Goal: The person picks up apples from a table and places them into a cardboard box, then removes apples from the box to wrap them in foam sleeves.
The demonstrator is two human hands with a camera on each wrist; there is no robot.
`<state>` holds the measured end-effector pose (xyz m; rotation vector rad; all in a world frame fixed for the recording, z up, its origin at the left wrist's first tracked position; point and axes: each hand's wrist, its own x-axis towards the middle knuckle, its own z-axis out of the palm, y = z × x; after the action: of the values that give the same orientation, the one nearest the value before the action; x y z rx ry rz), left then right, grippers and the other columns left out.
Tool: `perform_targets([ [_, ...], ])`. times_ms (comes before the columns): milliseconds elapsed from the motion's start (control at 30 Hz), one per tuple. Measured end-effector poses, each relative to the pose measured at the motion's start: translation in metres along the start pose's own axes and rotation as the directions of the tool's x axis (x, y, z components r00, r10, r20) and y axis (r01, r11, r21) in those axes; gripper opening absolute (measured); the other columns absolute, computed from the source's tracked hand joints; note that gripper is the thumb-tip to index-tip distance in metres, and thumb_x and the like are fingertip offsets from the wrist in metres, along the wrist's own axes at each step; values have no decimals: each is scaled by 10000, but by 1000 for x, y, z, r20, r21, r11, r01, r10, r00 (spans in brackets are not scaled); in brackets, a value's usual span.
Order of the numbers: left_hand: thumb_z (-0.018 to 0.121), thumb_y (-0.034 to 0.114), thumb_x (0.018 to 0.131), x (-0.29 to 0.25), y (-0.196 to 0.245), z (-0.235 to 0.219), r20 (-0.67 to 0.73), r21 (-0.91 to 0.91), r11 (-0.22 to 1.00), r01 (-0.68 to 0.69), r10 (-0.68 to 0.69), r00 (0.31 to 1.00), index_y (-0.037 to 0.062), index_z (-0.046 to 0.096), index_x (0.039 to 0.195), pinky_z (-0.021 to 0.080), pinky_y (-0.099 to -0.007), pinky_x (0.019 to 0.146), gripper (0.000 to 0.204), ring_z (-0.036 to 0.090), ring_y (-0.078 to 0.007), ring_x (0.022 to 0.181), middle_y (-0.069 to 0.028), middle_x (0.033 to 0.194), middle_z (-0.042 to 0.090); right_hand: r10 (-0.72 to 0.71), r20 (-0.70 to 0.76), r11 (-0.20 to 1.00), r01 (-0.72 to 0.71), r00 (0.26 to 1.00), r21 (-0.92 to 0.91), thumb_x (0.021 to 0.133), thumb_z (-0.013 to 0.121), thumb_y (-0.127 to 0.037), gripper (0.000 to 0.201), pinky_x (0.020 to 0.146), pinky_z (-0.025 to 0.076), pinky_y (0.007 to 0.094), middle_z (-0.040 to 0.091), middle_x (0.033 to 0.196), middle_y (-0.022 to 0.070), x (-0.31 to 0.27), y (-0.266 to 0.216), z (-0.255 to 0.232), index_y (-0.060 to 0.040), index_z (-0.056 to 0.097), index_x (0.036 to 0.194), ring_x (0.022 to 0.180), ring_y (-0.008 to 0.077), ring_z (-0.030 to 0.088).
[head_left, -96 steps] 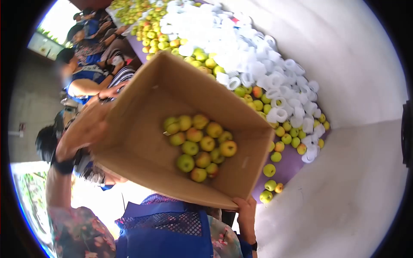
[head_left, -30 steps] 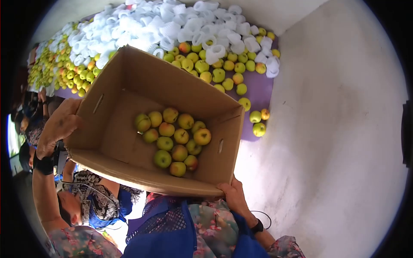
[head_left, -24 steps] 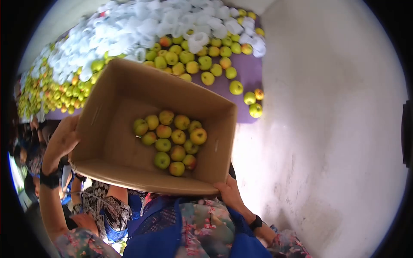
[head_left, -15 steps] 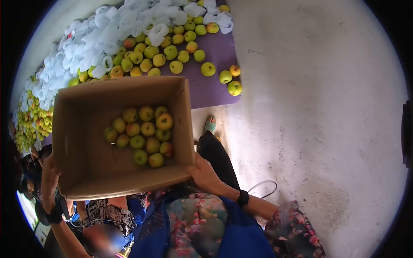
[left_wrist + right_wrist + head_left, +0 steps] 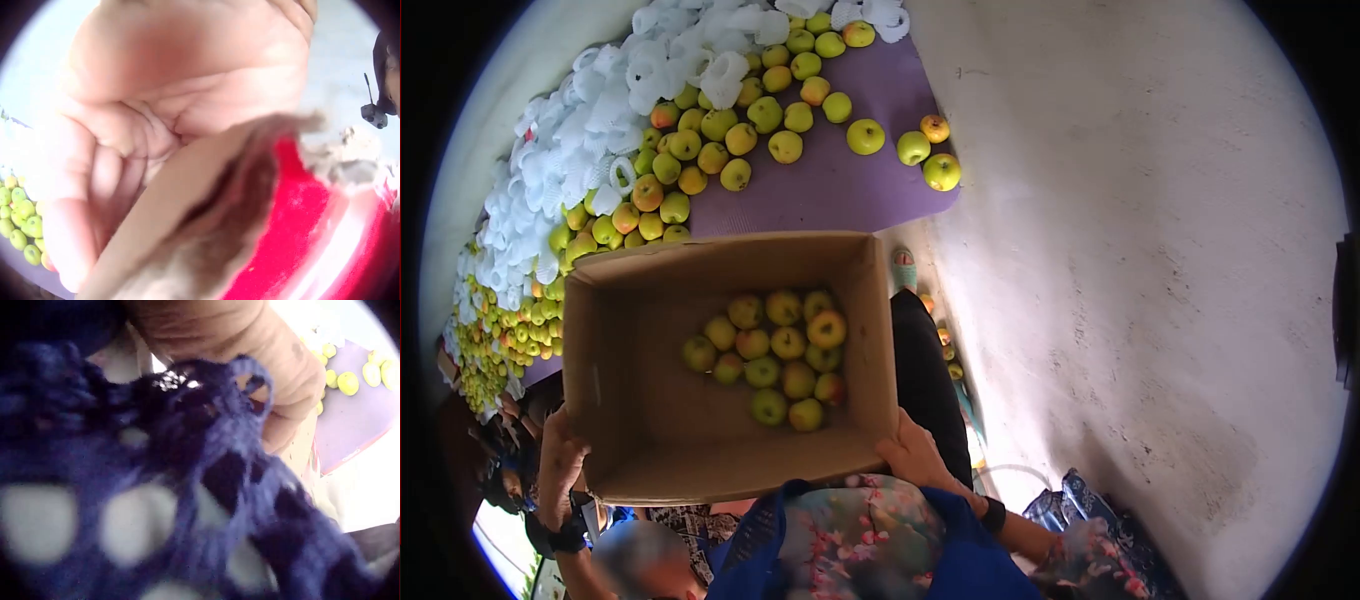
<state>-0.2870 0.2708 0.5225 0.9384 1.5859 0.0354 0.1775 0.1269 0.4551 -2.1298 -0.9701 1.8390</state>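
In the head view I hold a brown cardboard box (image 5: 650, 440) in front of my chest, and several yellow-green apples (image 5: 775, 355) lie in its right half. My left hand (image 5: 560, 465) grips the near left corner from outside. My right hand (image 5: 915, 460) grips the near right corner, thumb at the rim. The left wrist view shows my left hand (image 5: 156, 94) with its palm and curled fingers against the cardboard box edge (image 5: 187, 181). In the right wrist view, blue mesh cloth (image 5: 187, 487) hides most of my right hand (image 5: 262, 362).
A purple mat (image 5: 830, 190) beyond the box carries a long pile of loose apples (image 5: 700, 150) and white foam nets (image 5: 570, 150). To the right is pale concrete floor (image 5: 1150, 250). A dark trouser leg (image 5: 925, 370) and a sandalled foot (image 5: 903, 270) show beside the box. A blue bag (image 5: 1100, 520) lies bottom right.
The box has swung round from facing the pile and sits squarer and nearer my chest. The pile has slid to the upper left of the view. Both hands kept their hold.
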Motion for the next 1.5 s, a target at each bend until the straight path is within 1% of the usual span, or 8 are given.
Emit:
perform_targets([
  [333, 731, 274, 874, 12, -49, 87, -71, 14, 990, -140, 141, 987, 23, 396, 1409, 439, -295, 961, 679, 505, -173, 1160, -92, 1327, 488, 128, -32, 991, -126, 991, 46, 818, 554, -118, 433, 905, 470, 376, 672, 1066, 209, 36, 43, -53, 12, 541, 1231, 1036, 292, 648],
  [467, 617, 162, 910, 40, -29, 134, 33, -139, 978, -152, 158, 987, -25, 560, 1233, 504, -277, 821, 378, 598, -103, 923, -30, 985, 664, 136, -114, 990, -131, 984, 49, 805, 566, -112, 492, 902, 482, 463, 662, 1054, 256, 16, 81, -55, -27, 499, 1285, 1031, 428, 628],
  [700, 612, 100, 818, 76, -80, 195, -11, 115, 991, -72, 74, 997, 52, 627, 1146, 497, -346, 703, 332, 646, -258, 801, -157, 960, 688, 402, -150, 905, -367, 903, 216, 831, 520, -8, 419, 579, 556, 279, 674, 1044, 109, 32, 81, -83, 3, 541, 1249, 833, 166, 672],
  [867, 560, 49, 785, 82, -60, 236, -23, 124, 992, 35, -32, 999, 49, 600, 1177, 514, -380, 712, 394, 670, -330, 810, -183, 932, 692, 390, -216, 921, -380, 895, 91, 799, 530, 5, 343, 716, 542, 325, 710, 905, 133, 57, 110, -105, 17, 607, 1132, 826, 186, 682],
  [933, 557, 34, 784, 83, -64, 247, -29, 49, 998, 36, -34, 999, 43, 584, 1202, 522, -376, 738, 419, 679, -315, 843, -175, 946, 695, 332, -157, 943, -332, 930, 29, 814, 500, 26, 443, 516, 545, 265, 697, 956, 97, 70, 124, -116, 12, 555, 1254, 741, 161, 680],
  [1067, 547, 14, 811, 84, -89, 279, -59, 1, 1000, 23, -23, 998, 51, 560, 1241, 530, -370, 770, 432, 688, -286, 901, -154, 980, 698, 316, -264, 943, -333, 911, -20, 761, 518, 11, 392, 740, 540, 330, 710, 911, 138, 87, 135, -129, 13, 614, 1141, 846, 206, 688],
  [1267, 581, 35, 829, 84, -99, 296, 35, 71, 974, 216, -219, 975, 32, 528, 1256, 515, -388, 802, 430, 659, -320, 976, -204, 1041, 671, 304, -265, 934, -341, 915, -108, 761, 457, 6, 364, 591, 497, 305, 676, 770, 108, 117, 122, -141, 10, 628, 1082, 654, 157, 612],
  [1500, 481, 340, 867, 172, -144, 302, 123, -118, 990, -74, 88, 988, -18, 536, 1203, 505, -432, 732, 495, 634, -427, 882, -247, 989, 649, 458, -245, 878, -478, 854, -26, 813, 454, -1, 384, 627, 533, 320, 696, 870, 162, 170, 126, -122, 37, 604, 1165, 741, 201, 671],
])
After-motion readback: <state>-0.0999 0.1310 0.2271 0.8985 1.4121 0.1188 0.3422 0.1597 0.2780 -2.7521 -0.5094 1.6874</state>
